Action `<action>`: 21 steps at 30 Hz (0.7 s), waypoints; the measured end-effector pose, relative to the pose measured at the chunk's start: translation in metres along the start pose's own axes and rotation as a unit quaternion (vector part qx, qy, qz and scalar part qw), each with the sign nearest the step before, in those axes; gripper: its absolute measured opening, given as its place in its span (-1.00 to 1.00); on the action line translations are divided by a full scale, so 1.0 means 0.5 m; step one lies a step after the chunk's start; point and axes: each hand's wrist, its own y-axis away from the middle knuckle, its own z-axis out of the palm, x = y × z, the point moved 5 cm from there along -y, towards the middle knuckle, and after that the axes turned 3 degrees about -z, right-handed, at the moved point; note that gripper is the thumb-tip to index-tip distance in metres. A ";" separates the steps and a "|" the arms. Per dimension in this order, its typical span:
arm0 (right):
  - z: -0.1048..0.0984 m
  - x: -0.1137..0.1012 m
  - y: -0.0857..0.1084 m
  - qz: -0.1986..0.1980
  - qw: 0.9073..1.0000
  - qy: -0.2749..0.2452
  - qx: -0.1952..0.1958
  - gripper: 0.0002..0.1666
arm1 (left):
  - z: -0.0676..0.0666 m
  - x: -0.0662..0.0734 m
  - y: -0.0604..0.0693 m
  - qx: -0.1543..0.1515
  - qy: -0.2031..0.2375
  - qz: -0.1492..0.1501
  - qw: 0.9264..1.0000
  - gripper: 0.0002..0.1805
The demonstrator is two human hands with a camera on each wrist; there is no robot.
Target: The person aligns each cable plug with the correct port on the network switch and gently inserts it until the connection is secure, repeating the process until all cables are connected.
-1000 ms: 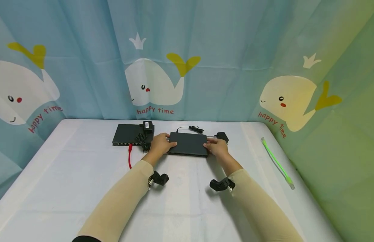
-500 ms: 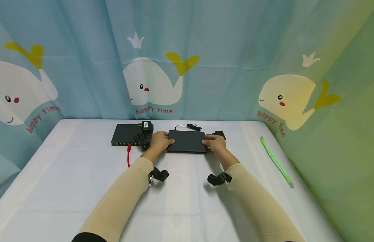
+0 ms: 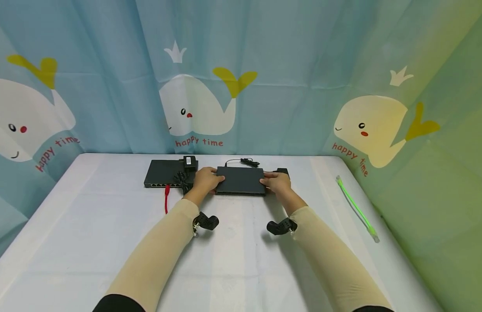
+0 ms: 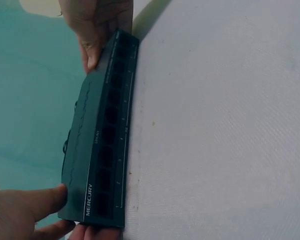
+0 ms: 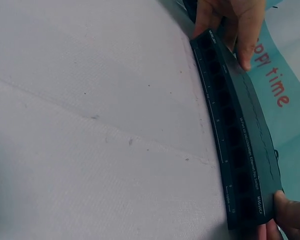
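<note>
A black Ethernet switch (image 3: 241, 180) marked MERCURY lies level at the middle back of the table, a row of ports facing me. My left hand (image 3: 204, 180) grips its left end, thumb on the top face and fingertips under the edge, as the left wrist view shows. At the opposite end my right hand (image 3: 277, 182) holds it likewise, its thumb (image 5: 285, 202) on top in the right wrist view. Whether the switch's underside touches the tabletop, I cannot tell. A thin black cord (image 3: 249, 162) runs behind it, and a black power adapter (image 3: 283, 171) sits past my right hand.
Left of my left hand stands another black switch (image 3: 159, 171), a red network cable (image 3: 166, 197) at its front. A black adapter (image 3: 190, 163) with a coiled cord lies on it. A green network cable (image 3: 355, 208) lies at the right. A curtain (image 3: 287, 112) hangs behind.
Both hands have slid the held switch a little farther back, toward the curtain. Their grip on its two ends looks the same. The other switch and the cables have stayed in place.
</note>
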 end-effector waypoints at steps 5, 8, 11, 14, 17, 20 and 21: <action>0.008 0.000 -0.001 0.005 1.000 -0.007 -0.011 -0.52 | -0.002 -0.005 -0.006 0.004 0.007 -0.012 1.000 -0.44; 0.009 -0.002 0.002 0.003 1.000 -0.015 -0.021 -0.51 | -0.003 -0.008 -0.011 0.000 0.013 -0.022 1.000 -0.45; 0.009 -0.002 0.005 0.007 0.999 -0.028 -0.037 -0.49 | -0.002 -0.012 -0.016 -0.013 0.046 -0.047 0.998 -0.48; 0.007 0.001 0.002 0.018 0.997 -0.041 -0.057 -0.46 | -0.001 -0.015 -0.020 -0.025 0.080 -0.075 0.994 -0.50; -0.002 -0.001 -0.003 0.026 0.996 -0.039 -0.079 -0.45 | 0.000 -0.014 -0.020 -0.031 0.092 -0.086 0.992 -0.50; -0.023 -0.015 -0.006 0.023 0.995 -0.036 -0.095 -0.45 | -0.002 -0.012 -0.019 -0.033 0.096 -0.085 0.991 -0.50; -0.033 -0.022 -0.007 0.022 0.994 -0.036 -0.098 -0.45 | -0.003 -0.011 -0.019 -0.035 0.099 -0.086 0.991 -0.50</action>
